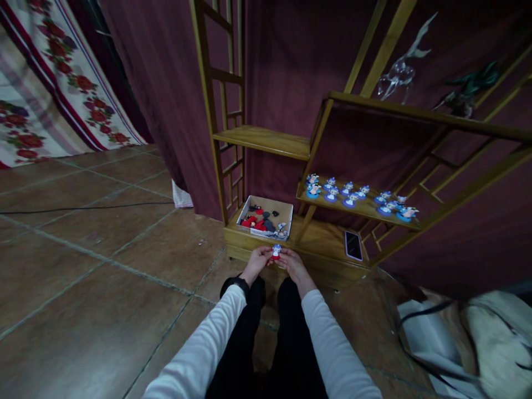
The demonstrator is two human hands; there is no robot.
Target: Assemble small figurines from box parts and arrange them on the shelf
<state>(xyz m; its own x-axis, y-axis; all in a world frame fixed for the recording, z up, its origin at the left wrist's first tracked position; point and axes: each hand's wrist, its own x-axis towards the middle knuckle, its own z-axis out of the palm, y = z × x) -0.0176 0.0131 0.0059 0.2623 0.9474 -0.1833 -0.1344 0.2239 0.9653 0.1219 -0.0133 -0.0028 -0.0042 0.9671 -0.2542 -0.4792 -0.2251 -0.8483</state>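
Note:
Between my two hands, low in front of the shelf unit, is a small figurine (276, 251) with a blue-and-white body and a red base. My left hand (259, 260) grips it from the left side. From the right, the fingers of my right hand (293, 262) are closed on it as well. Just beyond them, a shallow cardboard box (269, 203) holds red and dark pieces and a few small figurines. Up on the shelf to the right, several similar figurines (349, 199) stand on blue or purple bases.
The wooden shelf unit (266, 139) rises ahead, with a phone (353, 245) on its bottom board. A clear glass animal ornament (399, 75) and a dark green ornament (469, 91) stand on the upper right shelf. Bags (499, 327) lie at right; a cable (87, 208) crosses the floor.

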